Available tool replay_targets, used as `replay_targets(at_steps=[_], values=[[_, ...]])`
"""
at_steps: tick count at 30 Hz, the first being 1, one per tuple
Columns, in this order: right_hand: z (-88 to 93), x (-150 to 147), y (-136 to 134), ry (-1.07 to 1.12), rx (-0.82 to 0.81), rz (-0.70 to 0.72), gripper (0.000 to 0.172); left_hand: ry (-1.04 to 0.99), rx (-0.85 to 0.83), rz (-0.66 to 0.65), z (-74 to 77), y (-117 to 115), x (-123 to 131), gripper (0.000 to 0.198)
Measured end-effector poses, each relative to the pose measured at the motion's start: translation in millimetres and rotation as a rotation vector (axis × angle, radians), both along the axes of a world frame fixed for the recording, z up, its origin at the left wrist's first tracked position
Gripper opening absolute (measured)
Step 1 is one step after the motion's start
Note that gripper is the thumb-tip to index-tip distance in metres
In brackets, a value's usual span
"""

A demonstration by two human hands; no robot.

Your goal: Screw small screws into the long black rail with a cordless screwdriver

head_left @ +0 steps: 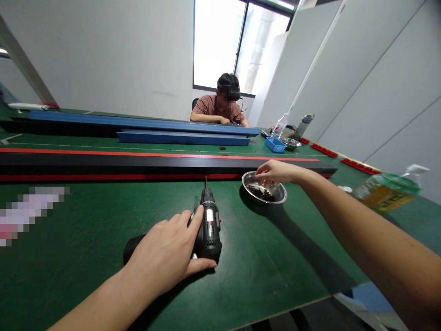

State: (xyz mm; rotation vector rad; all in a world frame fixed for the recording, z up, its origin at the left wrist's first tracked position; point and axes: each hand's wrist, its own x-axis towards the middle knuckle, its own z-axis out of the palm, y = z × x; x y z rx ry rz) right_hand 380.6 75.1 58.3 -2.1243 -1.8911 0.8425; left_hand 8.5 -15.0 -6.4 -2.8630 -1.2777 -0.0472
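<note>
1. The cordless drill lies on its side on the green table, directly under the left hand, with its bit pointing away from the person.
2. The left hand is closed loosely around the drill's handle. The fingers are draped over the top, the index finger reaches forward along the black body, and the thumb lies along the near side against the table.
3. Ahead and to the right of that grip, the right hand hangs over a small metal bowl. Its fingertips are bunched together and pointing down into the bowl.
4. The bowl holds a heap of small dark screws just below those fingertips. Whether the fingers have pinched one cannot be made out.
5. Just beyond the drill's bit and the bowl, a long black rail with red edging runs across the table from left to right.
6. Further beyond both hands, past the black rail, lie two blue rails, one behind the other.
7. To the right of the right forearm, a plastic bottle with a green and yellow label stands near the table's edge.
8. Far ahead of the right hand sit a blue tray and a second metal bowl, side by side.
9. At the far end of the table, another person in a reddish shirt sits with both forearms on the surface.
</note>
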Motion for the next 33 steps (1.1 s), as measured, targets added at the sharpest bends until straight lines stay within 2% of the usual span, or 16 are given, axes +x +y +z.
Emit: replay_targets(at_steps=[7, 11, 15, 18, 26, 33], values=[[-4.3, 0.0, 0.6, -0.094, -0.072, -0.029, 0.009, -0.001, 0.013, -0.008, 1.6, -0.2, 0.1, 0.101], [-11.2, 0.7, -1.4, -0.192, -0.147, 0.007, 0.015, -0.005, 0.010, -0.013, 2.5, -0.9, -0.1, 0.100], [-19.9, -4.7, -4.5, -0.356, -0.167, 0.100, 0.012, -0.010, 0.016, -0.011, 2.6, -1.3, 0.3, 0.100], [-22.4, -8.4, -5.8, -0.328, -0.188, 0.089, 0.007, -0.015, 0.021, -0.015, 1.6, -1.1, 0.6, 0.100], [-11.6, -6.0, -4.3, -0.183, -0.239, 0.018, 0.009, -0.006, 0.025, -0.011, 0.9, -1.3, 0.5, 0.101], [1.1, -9.1, -3.7, -0.216, -0.197, 0.060, 0.014, -0.007, 0.035, -0.013, 0.1, -1.8, 0.7, 0.101]])
